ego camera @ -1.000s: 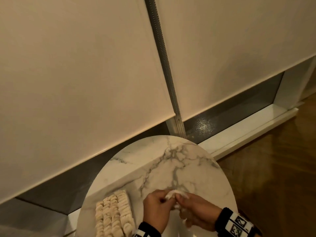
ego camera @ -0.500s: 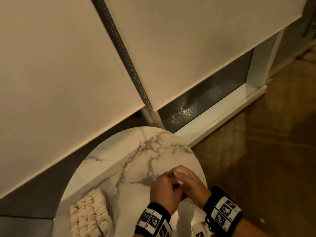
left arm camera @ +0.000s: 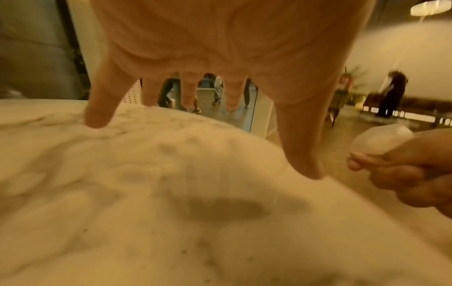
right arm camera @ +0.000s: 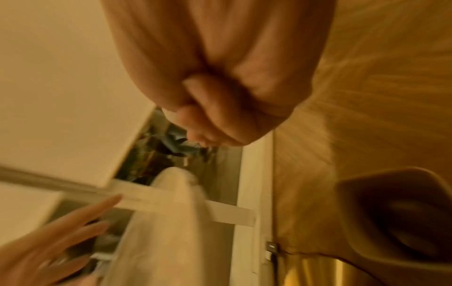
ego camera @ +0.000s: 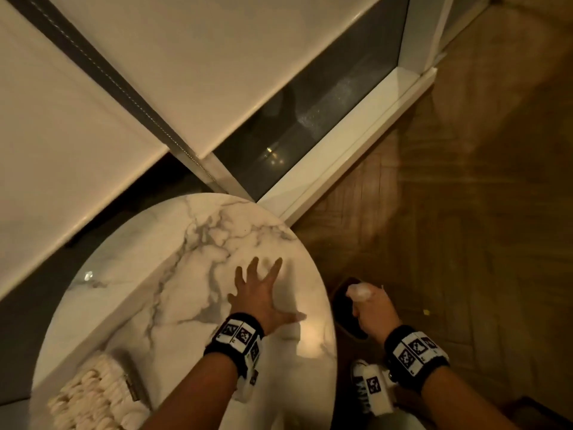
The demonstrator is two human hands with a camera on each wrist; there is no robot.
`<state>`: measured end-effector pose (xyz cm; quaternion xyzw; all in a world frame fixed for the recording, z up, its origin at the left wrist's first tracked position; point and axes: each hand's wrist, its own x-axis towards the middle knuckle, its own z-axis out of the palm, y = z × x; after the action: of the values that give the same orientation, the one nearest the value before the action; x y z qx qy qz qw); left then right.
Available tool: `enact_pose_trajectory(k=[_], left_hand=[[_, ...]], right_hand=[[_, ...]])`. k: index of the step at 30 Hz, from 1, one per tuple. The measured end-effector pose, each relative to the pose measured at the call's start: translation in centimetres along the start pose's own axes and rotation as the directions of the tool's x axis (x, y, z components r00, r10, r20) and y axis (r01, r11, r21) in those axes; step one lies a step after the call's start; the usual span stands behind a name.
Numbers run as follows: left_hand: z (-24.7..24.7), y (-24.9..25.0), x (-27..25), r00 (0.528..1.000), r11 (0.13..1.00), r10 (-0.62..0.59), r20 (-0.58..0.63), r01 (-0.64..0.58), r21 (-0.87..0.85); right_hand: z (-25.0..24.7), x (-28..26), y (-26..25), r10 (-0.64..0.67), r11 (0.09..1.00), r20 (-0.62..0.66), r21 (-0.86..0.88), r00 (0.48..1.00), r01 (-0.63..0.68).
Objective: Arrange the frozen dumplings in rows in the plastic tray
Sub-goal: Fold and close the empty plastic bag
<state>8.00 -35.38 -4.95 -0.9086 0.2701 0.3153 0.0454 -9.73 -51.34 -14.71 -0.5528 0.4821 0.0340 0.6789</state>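
Note:
The tray of frozen dumplings (ego camera: 93, 395) lies at the near left of the round marble table (ego camera: 173, 274), filled with pale dumplings in rows; its rim barely shows. My left hand (ego camera: 260, 293) lies flat on the marble with fingers spread and holds nothing; the left wrist view shows the same spread fingers (left arm camera: 97, 108). My right hand (ego camera: 372, 308) is off the table's right edge, gripping a crumpled whitish wad (ego camera: 358, 291) above a dark bin (ego camera: 347, 321). The wad (left arm camera: 381, 141) sticks out of that fist (left arm camera: 403, 174). I cannot tell what the wad is made of.
The bin (right arm camera: 396, 218) stands on the wooden floor (ego camera: 465, 212) right beside the table. Behind the table are white blinds (ego camera: 217, 72) and a low window sill (ego camera: 341, 150). People stand far off in the left wrist view.
Both hands were together over the table working on something white. Now the left hand is spread flat on the marble and the right hand has carried the wad off the right edge, above the bin.

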Motion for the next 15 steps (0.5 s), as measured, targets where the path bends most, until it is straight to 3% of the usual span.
enact_pose_trajectory(k=[3, 5, 8, 11, 15], left_hand=[[1.2, 0.0, 2.9, 0.986, 0.995, -0.064, 0.156, 0.051, 0.086], [2.3, -0.6, 4.0, 0.978, 0.998, -0.054, 0.2, 0.045, 0.049], [3.4, -1.6, 5.0, 0.975, 0.998, -0.06, 0.215, 0.057, 0.02], [3.6, -1.7, 5.2, 0.976, 0.998, -0.058, 0.212, 0.058, 0.004], [3.5, -1.7, 5.1, 0.982, 0.998, -0.047, 0.181, 0.052, -0.021]], right_hand=[[-0.7, 4.4, 4.5, 0.169, 0.985, -0.064, 0.031, 0.984, -0.167], [-0.6, 6.8, 7.2, 0.228, 0.973, -0.067, -0.028, 0.971, -0.23], [-0.1, 10.6, 10.0, 0.344, 0.928, -0.056, -0.13, 0.937, -0.349], [0.8, 14.2, 12.3, 0.421, 0.853, 0.038, -0.356, 0.906, -0.381], [1.6, 19.1, 16.4, 0.5, 0.793, -0.034, -0.385, 0.865, -0.473]])
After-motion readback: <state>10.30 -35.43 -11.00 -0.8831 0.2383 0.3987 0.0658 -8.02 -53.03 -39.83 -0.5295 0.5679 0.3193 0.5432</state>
